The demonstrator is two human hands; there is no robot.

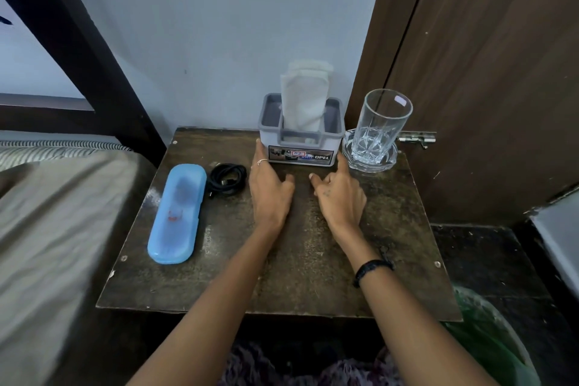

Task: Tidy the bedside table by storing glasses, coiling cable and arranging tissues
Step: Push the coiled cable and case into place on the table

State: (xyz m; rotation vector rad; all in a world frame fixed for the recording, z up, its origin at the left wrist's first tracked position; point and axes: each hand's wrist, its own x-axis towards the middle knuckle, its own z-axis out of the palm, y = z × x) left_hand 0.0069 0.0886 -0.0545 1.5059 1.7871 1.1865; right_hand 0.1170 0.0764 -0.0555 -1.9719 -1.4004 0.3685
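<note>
Nearest you are your two forearms, reaching out over the dark desk [313, 260]; a black band [371, 269] sits on your right wrist. Your left hand [271, 188] lies with fingers straight along the left side of the grey tissue holder [300, 138], its grip spread and a ring on the finger touching the holder; your right hand [340, 194] points its index finger to the holder's right corner, the other fingers loosely curled and holding nothing. White tissues [305, 97] stand upright in the holder, which is at the back of the desk against the wall. Just left of your left hand lies the coiled black cable [227, 180]; beside it, touching or nearly so, the closed blue glasses case [177, 213] lies lengthwise. To the right of the holder a drinking glass [380, 124] stands upright in a glass dish [369, 158]. The bed [47, 213] lies to the left.
</note>
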